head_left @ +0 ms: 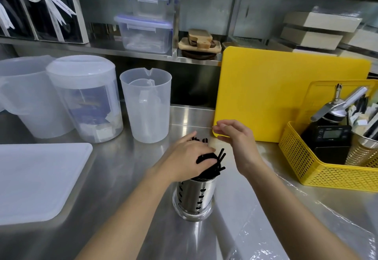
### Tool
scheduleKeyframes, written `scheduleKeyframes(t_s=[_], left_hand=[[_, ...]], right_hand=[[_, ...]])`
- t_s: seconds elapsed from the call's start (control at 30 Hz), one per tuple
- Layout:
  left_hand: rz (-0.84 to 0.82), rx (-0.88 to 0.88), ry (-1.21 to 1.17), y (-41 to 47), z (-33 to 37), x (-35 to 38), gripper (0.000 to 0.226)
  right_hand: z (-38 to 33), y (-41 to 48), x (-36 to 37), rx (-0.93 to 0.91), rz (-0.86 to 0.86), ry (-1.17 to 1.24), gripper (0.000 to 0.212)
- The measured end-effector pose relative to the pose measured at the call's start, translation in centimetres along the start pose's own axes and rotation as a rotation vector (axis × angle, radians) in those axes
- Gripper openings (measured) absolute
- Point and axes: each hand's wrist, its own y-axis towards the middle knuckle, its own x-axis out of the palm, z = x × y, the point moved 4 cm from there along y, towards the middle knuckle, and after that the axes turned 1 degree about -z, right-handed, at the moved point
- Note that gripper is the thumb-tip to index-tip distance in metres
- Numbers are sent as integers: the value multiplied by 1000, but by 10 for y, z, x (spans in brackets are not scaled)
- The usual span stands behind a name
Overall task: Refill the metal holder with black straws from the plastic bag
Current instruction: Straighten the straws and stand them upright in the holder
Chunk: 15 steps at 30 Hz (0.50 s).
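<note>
Left hand (187,157) apparently gripping black straws (212,166), right hand (235,139) open

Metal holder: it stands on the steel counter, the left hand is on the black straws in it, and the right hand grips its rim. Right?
Not quite. In the head view the right hand hovers open above the metal holder, touching nothing. The left hand is on the black straws, as you said.
</note>
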Motion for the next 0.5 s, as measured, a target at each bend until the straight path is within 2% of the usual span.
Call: scheduleKeyframes(t_s=[0.13,0.3,0.5], left_hand=[[-4,-30,-23,1,0,-8,37],[82,-104,-7,0,15,-27,39],[151,-10,70,11,63,-41,57]], right_hand=[[7,-2,-9,34,21,-46,14],[8,-11,-31,69,12,-122,15],[4,-34,-78,-25,-4,-488,39]])
